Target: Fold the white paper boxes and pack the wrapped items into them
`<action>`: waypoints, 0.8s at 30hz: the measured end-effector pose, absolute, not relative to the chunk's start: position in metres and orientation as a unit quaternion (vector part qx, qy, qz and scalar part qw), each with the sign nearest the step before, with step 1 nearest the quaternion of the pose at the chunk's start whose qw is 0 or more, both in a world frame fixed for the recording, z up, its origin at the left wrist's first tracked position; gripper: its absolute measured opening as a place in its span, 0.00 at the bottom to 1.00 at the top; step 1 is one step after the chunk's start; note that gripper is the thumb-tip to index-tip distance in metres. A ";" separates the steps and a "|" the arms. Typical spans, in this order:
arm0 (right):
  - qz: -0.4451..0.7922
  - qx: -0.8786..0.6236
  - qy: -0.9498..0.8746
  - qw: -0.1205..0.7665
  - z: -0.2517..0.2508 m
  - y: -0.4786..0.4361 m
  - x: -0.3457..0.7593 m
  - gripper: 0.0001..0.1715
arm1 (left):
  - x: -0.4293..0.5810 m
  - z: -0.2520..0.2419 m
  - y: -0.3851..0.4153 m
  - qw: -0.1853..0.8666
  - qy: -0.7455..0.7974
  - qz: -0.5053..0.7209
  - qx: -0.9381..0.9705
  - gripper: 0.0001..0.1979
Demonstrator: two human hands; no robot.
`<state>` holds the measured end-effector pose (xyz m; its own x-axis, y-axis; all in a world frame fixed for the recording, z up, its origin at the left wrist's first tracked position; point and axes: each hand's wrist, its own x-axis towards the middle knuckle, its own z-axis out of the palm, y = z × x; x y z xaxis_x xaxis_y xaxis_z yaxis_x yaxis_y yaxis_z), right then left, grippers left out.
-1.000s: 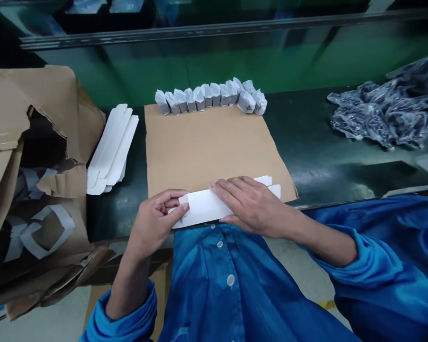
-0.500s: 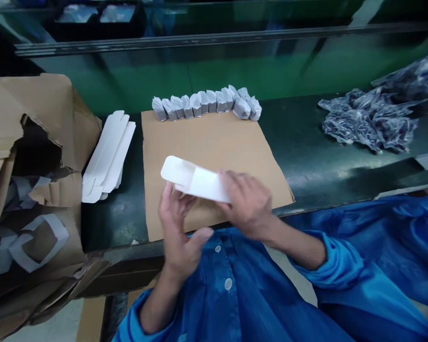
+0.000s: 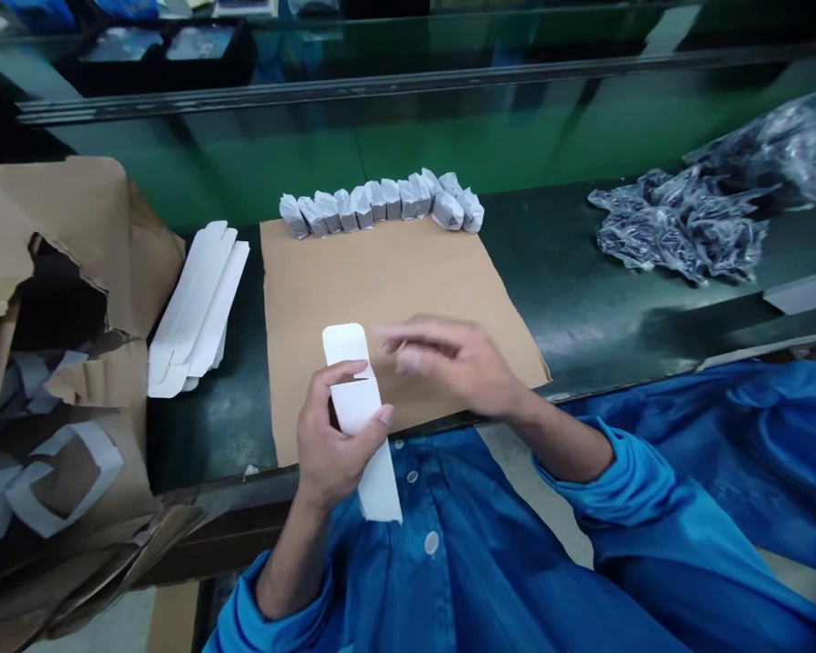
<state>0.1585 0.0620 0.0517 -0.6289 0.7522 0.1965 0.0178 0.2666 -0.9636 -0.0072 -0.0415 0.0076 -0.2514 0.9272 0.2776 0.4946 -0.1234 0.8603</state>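
My left hand [image 3: 333, 440] is wrapped round a narrow white carton [image 3: 379, 485], held upright-slanting over the near edge of the bench. The carton's rounded end flap [image 3: 345, 342] sticks up beyond my fingers. To the right of it, my right hand [image 3: 452, 358] hovers over the cardboard sheet [image 3: 374, 281], slightly blurred, holding nothing, its fingers stretched out and apart from the thumb. A row of small white-wrapped packets [image 3: 381, 201] lines the far edge of the sheet. Flat white cartons [image 3: 197, 308] lie stacked to the left.
A torn cardboard box [image 3: 126, 381] with white paper strips stands at the left. Clear plastic bags with dark contents [image 3: 680, 222] lie on the green bench [image 3: 544, 263] at the right. A ledge [image 3: 354, 91] runs along the back. A person's blue sleeve [image 3: 754, 417] shows at right.
The carton has turned from lying crosswise to pointing lengthwise and moved nearer me. My left hand has closed round it; my right hand has let go of it.
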 end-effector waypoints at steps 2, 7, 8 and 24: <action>0.601 -0.322 -0.627 0.378 0.052 0.072 0.155 0.17 | -0.008 0.007 -0.043 0.263 0.619 0.467 0.575 0.21; 0.718 -0.267 -0.582 0.273 0.051 0.078 0.142 0.21 | -0.006 0.005 -0.045 0.247 0.612 0.441 0.608 0.20; 0.722 -0.260 -0.582 0.269 0.051 0.077 0.140 0.20 | -0.006 0.005 -0.045 0.239 0.615 0.438 0.610 0.20; 0.768 -0.268 -0.520 0.260 0.042 0.064 0.135 0.16 | 0.006 -0.010 -0.053 0.253 0.576 0.532 0.567 0.37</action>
